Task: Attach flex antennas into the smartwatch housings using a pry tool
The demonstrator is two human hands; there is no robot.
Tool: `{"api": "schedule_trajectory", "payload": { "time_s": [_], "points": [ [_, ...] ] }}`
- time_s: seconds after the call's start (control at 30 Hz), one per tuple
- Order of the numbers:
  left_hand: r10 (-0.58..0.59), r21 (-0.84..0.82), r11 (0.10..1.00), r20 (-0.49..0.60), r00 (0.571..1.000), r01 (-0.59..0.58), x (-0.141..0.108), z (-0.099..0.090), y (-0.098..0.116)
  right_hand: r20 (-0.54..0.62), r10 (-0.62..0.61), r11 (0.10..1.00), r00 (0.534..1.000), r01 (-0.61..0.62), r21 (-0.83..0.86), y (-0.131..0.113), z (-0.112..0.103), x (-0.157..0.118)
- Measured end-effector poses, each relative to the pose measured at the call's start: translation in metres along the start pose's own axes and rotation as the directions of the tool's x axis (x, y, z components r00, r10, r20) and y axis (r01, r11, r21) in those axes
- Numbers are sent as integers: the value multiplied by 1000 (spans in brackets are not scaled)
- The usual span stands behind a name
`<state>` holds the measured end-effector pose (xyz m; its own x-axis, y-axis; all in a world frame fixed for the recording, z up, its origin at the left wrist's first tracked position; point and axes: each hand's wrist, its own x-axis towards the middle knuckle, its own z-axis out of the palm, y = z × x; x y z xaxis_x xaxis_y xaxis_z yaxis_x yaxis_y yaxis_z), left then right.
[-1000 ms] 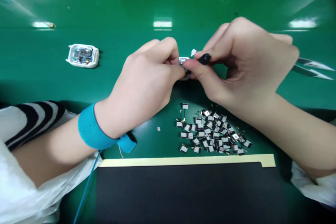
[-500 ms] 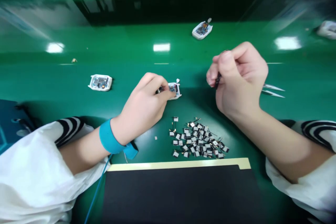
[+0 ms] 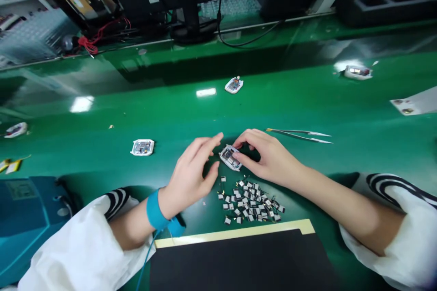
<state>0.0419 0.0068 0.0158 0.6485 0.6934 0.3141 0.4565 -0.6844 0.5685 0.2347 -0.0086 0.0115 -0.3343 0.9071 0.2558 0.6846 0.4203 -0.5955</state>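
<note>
**Fingers (image 3: 243, 138) of the right hand (image 3: 273, 154) pinch a white case (image 3: 226, 156)**

The thumb (image 3: 248, 163) lies over its open face. The left hand (image 3: 191, 173), fingers spread, is just beside it. The case is well in from the far edge of the bench (image 3: 177, 113), near the small parts (image 3: 252, 202). Best to hold the rim and touch the middle softly. Fingers hide part of it; the bench's near edge doesn't show.

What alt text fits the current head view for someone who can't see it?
A person's right hand holds a white housing with exposed circuitry over a green table, while the left hand, wearing a blue wristband, hovers open beside it. Small parts lie heaped nearer the wearer, and tweezers lie beyond the right hand.
</note>
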Motion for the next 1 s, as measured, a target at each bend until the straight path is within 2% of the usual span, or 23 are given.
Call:
{"api": "schedule_trajectory", "payload": {
  "time_s": [0.07, 0.13, 0.2, 0.3, 0.4, 0.5, 0.63, 0.77, 0.9, 1.0],
  "points": [
    [13, -2, 1000, 34, 999, -13, 4, -2, -9, 36, -29, 999, 999, 29, 20, 2, 1, -1],
    [45, -22, 999, 130, 990, -43, 6, -2, -16, 64, -80, 995, 995, 76, 60, 4, 3, 0],
    [43, -37, 999, 177, 983, -37, 7, -1, -21, 76, -145, 989, 986, 142, 44, 4, 6, 1],
    [13, -37, 999, 120, 993, -9, 5, 2, -23, 66, -233, 958, 970, 240, -158, -1, 8, 2],
    [22, -61, 998, 35, 999, -20, 3, 3, -21, 54, -304, 857, 951, 298, -420, -10, 9, 0],
    [-12, -74, 997, -27, 1000, 10, 1, 3, -17, 43, -335, 762, 941, 298, -575, -19, 9, 0],
    [-43, -122, 992, -55, 998, 36, 0, 2, -14, 33, -343, 712, 939, 283, -643, -28, 8, 5],
    [-69, -261, 964, -52, 996, 54, 0, 2, -15, 17, -403, 660, 915, 303, -688, -33, 3, 11],
    [-119, -441, 892, -16, 993, 100, 4, -3, -12, 50, -389, 651, 920, 313, -691, -42, -11, 17],
    [-96, -482, 873, -23, 995, 73, 7, -14, -4, 89, -391, 633, 916, 338, -697, -56, -27, 23]
  ]
}}
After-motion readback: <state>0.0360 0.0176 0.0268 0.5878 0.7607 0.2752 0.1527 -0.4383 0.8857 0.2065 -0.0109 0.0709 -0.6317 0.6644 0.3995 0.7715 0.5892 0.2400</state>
